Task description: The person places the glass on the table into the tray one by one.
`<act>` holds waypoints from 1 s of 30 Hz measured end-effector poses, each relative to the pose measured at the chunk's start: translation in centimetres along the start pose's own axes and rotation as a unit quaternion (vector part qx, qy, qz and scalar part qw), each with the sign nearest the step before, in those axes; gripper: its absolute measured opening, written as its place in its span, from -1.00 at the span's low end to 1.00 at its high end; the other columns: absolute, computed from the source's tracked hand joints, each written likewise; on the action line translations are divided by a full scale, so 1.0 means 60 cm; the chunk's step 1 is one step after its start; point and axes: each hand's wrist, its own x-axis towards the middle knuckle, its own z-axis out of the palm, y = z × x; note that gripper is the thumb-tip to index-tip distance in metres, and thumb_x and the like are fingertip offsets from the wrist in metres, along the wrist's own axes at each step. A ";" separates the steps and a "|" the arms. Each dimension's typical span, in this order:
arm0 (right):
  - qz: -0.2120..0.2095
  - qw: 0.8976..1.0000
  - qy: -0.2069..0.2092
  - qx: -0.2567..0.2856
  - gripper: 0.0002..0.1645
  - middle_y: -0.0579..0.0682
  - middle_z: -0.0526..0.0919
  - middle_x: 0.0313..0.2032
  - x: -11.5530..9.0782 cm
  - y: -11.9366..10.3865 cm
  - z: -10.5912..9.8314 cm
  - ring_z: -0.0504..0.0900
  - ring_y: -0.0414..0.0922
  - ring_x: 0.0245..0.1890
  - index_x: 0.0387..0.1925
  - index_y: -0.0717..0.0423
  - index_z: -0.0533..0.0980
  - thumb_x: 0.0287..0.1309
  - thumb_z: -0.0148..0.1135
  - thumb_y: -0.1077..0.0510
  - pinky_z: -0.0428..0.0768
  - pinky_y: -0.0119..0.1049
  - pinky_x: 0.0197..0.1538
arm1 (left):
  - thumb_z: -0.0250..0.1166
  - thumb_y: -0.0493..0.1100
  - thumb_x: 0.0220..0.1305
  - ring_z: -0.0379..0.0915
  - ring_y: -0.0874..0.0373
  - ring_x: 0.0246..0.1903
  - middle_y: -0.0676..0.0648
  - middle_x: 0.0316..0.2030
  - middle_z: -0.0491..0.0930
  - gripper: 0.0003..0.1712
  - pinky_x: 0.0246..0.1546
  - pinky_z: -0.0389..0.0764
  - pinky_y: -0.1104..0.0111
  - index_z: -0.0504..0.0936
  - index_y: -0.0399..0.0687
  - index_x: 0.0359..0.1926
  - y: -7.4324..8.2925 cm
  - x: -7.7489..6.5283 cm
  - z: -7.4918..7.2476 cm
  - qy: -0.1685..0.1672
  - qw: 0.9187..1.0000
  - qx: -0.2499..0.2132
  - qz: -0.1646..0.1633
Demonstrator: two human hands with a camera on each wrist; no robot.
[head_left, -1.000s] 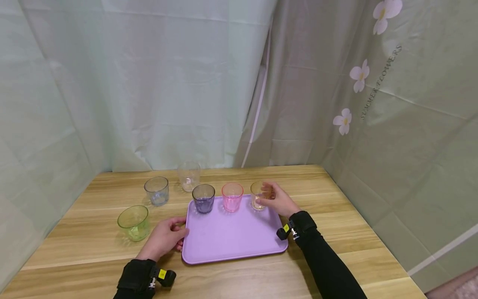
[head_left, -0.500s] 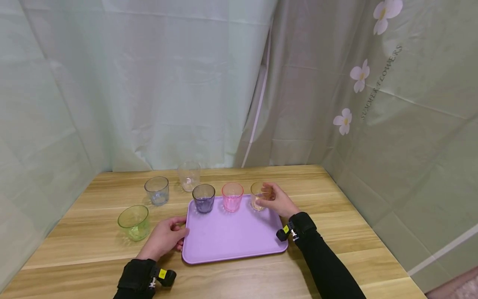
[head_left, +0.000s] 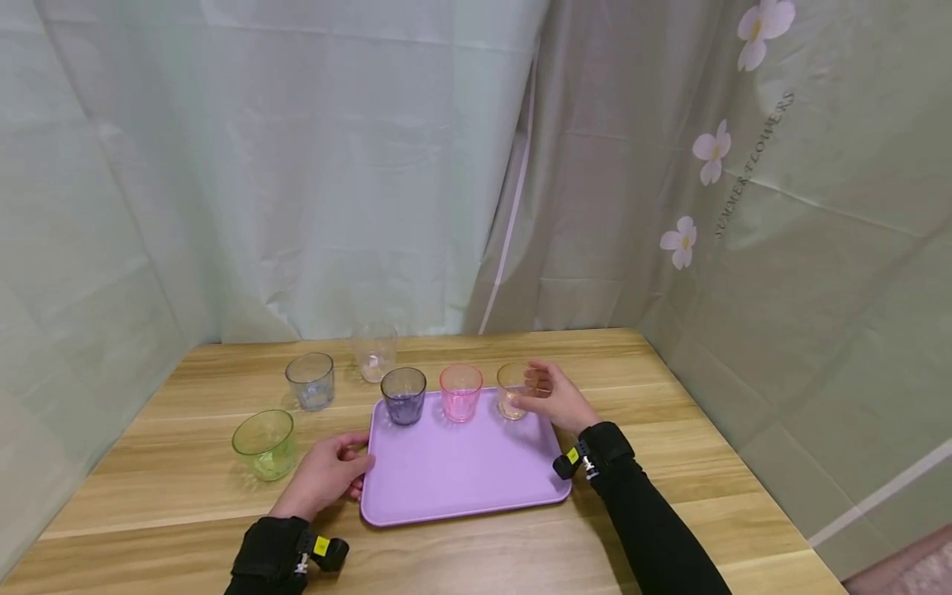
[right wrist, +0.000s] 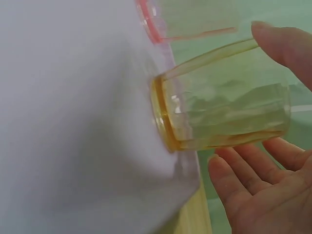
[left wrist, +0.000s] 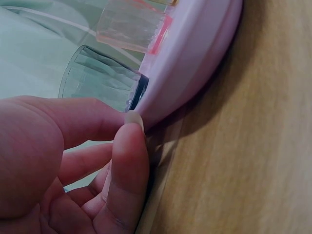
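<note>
A lilac tray [head_left: 464, 475] lies on the wooden table. At its left edge is my left hand [head_left: 327, 471], pinching the rim between thumb and index finger, as the left wrist view shows. Along the tray's far side stand a dark smoky glass [head_left: 404, 398], a pink glass [head_left: 461, 394] and a pale amber glass [head_left: 510, 397]. My right hand [head_left: 556, 399] is spread loosely about the amber glass. In the right wrist view its thumb is near the rim and its straight fingers lie close beside the amber glass [right wrist: 224, 114]; contact is hard to tell.
Left of the tray stand a green glass [head_left: 265, 446], a bluish clear glass [head_left: 311, 382] and a taller clear glass [head_left: 374, 354] farther back. A pale curtain [head_left: 335, 182] hangs behind the table and along both sides.
My right hand has eased slightly to the right relative to the amber glass. The glasses, tray and left hand keep their places; the head view has shifted a little.
</note>
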 end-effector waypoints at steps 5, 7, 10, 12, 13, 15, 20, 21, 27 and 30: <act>0.004 1.000 0.008 0.001 0.07 0.34 0.44 0.54 -0.007 -0.004 -0.010 0.44 0.30 0.54 0.65 0.23 0.19 0.30 0.58 0.11 0.41 0.26 0.61 | 0.35 -0.29 0.49 0.59 0.11 -0.48 -0.16 -0.27 0.60 -0.38 -0.48 0.77 0.31 0.49 -0.46 0.46 0.000 -0.001 0.000 0.003 1.000 0.006 -0.001; 0.004 1.000 0.009 0.003 0.08 0.34 0.42 0.54 -0.010 -0.007 -0.013 0.42 0.31 0.55 0.66 0.24 0.18 0.30 0.59 0.10 0.40 0.27 0.62 | 0.34 -0.29 0.48 0.60 0.11 -0.48 -0.16 -0.29 0.59 -0.38 -0.48 0.78 0.31 0.49 -0.47 0.46 -0.002 -0.002 0.000 0.004 1.000 0.011 0.004; 0.002 1.000 0.011 0.004 0.09 0.35 0.41 0.55 -0.013 -0.007 -0.018 0.41 0.32 0.56 0.66 0.26 0.17 0.31 0.58 0.09 0.41 0.25 0.63 | 0.35 -0.29 0.47 0.60 0.11 -0.47 -0.15 -0.31 0.58 -0.39 -0.48 0.78 0.31 0.49 -0.47 0.45 -0.004 -0.002 0.000 0.006 1.000 0.013 0.009; 0.001 1.000 0.015 0.012 0.07 0.34 0.41 0.55 -0.015 -0.008 -0.022 0.42 0.31 0.56 0.65 0.26 0.17 0.32 0.57 0.11 0.42 0.24 0.62 | 0.35 -0.29 0.47 0.60 0.11 -0.47 -0.15 -0.30 0.59 -0.38 -0.47 0.78 0.31 0.49 -0.47 0.45 -0.005 -0.002 0.000 0.005 1.000 0.013 0.009; -0.001 1.000 0.018 0.013 0.05 0.34 0.41 0.55 -0.016 -0.007 -0.023 0.42 0.31 0.56 0.65 0.26 0.18 0.34 0.56 0.11 0.43 0.23 0.62 | 0.35 -0.29 0.47 0.61 0.11 -0.47 -0.16 -0.29 0.59 -0.38 -0.47 0.78 0.31 0.49 -0.48 0.46 -0.005 -0.002 -0.001 0.004 1.000 0.012 0.008; -0.007 0.999 0.027 0.015 0.01 0.35 0.42 0.54 -0.019 -0.008 -0.028 0.44 0.31 0.55 0.64 0.27 0.18 0.37 0.52 0.12 0.46 0.23 0.60 | 0.35 -0.29 0.48 0.60 0.11 -0.47 -0.17 -0.28 0.60 -0.38 -0.46 0.78 0.30 0.48 -0.47 0.46 -0.003 -0.001 -0.002 0.001 1.000 0.010 0.003; -0.012 0.998 0.054 0.004 -0.12 0.31 0.45 0.53 -0.030 -0.013 -0.042 0.46 0.28 0.53 0.65 0.24 0.20 0.53 0.37 0.02 0.47 0.25 0.58 | 0.36 -0.24 0.51 0.60 0.10 -0.45 -0.18 -0.26 0.60 -0.36 -0.44 0.79 0.29 0.47 -0.44 0.48 0.002 0.001 -0.004 -0.003 1.000 0.016 -0.007; -0.013 0.998 0.060 0.000 -0.15 0.30 0.46 0.52 -0.032 -0.014 -0.044 0.46 0.27 0.53 0.64 0.23 0.22 0.57 0.33 -0.01 0.47 0.25 0.58 | 0.36 -0.23 0.51 0.60 0.10 -0.45 -0.17 -0.27 0.59 -0.36 -0.44 0.79 0.29 0.47 -0.44 0.48 0.003 0.001 -0.005 -0.003 1.000 0.018 -0.006; -0.030 0.996 0.086 0.003 -0.33 0.30 0.57 0.42 -0.040 -0.014 -0.051 0.59 0.22 0.41 0.56 0.20 0.40 0.66 0.20 -0.07 0.60 0.18 0.48 | 0.35 -0.21 0.52 0.61 0.10 -0.45 -0.18 -0.27 0.61 -0.37 -0.44 0.80 0.29 0.48 -0.50 0.45 0.006 -0.002 -0.003 0.000 1.000 0.016 0.000; -0.028 0.994 0.108 -0.001 -0.37 0.32 0.62 0.37 -0.046 -0.013 -0.053 0.67 0.19 0.29 0.52 0.19 0.47 0.68 0.17 -0.09 0.70 0.15 0.34 | 0.34 -0.20 0.53 0.61 0.10 -0.44 -0.20 -0.26 0.63 -0.37 -0.44 0.79 0.29 0.47 -0.52 0.44 0.008 -0.003 -0.004 0.001 1.000 0.014 0.000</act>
